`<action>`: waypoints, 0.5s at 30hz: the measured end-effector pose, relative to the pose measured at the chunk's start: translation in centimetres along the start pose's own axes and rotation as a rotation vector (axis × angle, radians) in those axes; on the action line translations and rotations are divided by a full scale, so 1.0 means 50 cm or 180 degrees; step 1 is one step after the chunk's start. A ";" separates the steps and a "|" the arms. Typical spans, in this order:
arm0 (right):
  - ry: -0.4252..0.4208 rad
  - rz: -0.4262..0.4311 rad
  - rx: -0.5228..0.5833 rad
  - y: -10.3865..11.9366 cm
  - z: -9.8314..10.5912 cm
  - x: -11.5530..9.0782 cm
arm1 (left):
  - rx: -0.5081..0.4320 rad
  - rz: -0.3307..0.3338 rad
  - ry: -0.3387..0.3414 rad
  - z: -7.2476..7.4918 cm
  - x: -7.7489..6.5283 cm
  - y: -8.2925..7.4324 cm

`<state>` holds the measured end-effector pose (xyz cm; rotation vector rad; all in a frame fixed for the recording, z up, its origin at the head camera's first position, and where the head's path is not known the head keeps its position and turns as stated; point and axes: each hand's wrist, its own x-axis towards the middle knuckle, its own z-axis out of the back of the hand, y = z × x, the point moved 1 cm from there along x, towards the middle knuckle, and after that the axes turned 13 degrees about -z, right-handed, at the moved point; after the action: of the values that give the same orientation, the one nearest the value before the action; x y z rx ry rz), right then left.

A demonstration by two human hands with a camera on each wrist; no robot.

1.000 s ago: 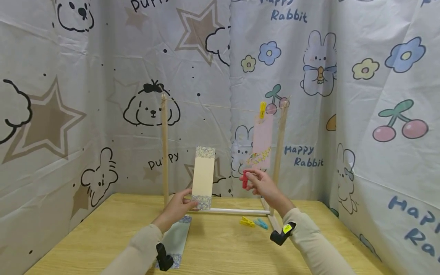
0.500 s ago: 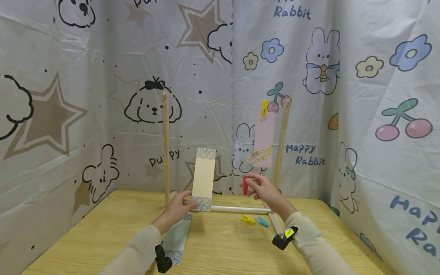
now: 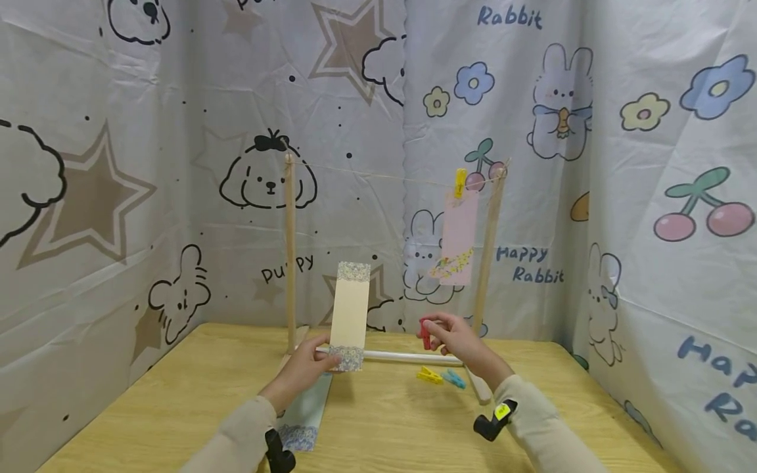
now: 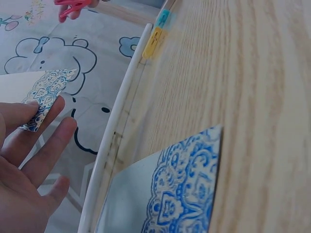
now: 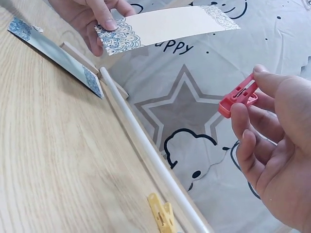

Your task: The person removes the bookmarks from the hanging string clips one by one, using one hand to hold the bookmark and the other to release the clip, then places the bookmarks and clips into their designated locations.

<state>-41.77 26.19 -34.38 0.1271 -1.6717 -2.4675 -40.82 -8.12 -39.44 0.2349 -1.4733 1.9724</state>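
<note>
My left hand pinches the lower end of a cream card with blue lace-patterned ends, held upright above the table. In the right wrist view, the thumb lies over the patterned end of this card. My right hand pinches a red clothespin between thumb and fingers, apart from the card; the right wrist view shows the clothespin close up. Partly behind the left forearm, a pale green card with similar ends lies on the table.
A string runs between two wooden posts joined by a white rod. A yellow clothespin holds a pink card on it near the right post. Yellow and blue clothespins lie on the table.
My right hand has lowered with the red clothespin, from beside the pink card's lower edge to below it. The cream card has sunk slightly in my left hand. The head view has shifted a little.
</note>
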 end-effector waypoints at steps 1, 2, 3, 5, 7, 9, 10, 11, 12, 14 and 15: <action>-0.0003 -0.0012 0.0027 -0.003 -0.002 -0.001 | 0.0014 0.0017 -0.0011 0.000 -0.001 0.000; -0.0004 -0.0016 0.0039 -0.005 -0.004 -0.002 | 0.0020 0.0034 -0.0019 0.000 -0.003 -0.001; -0.0002 -0.0026 0.0056 -0.008 -0.006 -0.003 | 0.0044 0.0046 -0.0021 0.000 -0.004 0.000; 0.0007 -0.0055 0.0069 -0.012 -0.009 -0.005 | 0.0042 0.0085 -0.0042 0.000 -0.007 0.000; 0.0048 -0.0074 0.0065 -0.017 -0.013 -0.007 | 0.0030 0.0103 -0.0062 0.001 -0.011 0.000; 0.0084 -0.0099 0.0043 -0.023 -0.017 -0.009 | 0.0021 0.0114 -0.0071 0.003 -0.016 0.000; 0.0098 -0.0111 0.0035 -0.027 -0.019 -0.010 | 0.0015 0.0115 -0.0073 0.004 -0.019 -0.001; 0.0109 -0.0127 0.0028 -0.031 -0.020 -0.011 | 0.0009 0.0116 -0.0066 0.004 -0.022 -0.002; 0.0108 -0.0146 0.0021 -0.035 -0.021 -0.012 | 0.0007 0.0114 -0.0057 0.005 -0.024 -0.002; 0.0101 -0.0162 -0.0006 -0.043 -0.025 -0.014 | 0.0016 0.0112 -0.0051 0.006 -0.029 -0.004; 0.0093 -0.0159 -0.0019 -0.047 -0.026 -0.014 | 0.0036 0.0115 -0.0055 0.007 -0.032 -0.004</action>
<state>-41.04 25.98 -37.08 0.2056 -1.6689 -2.4938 -39.57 -9.03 -39.95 0.2325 -1.4874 2.0125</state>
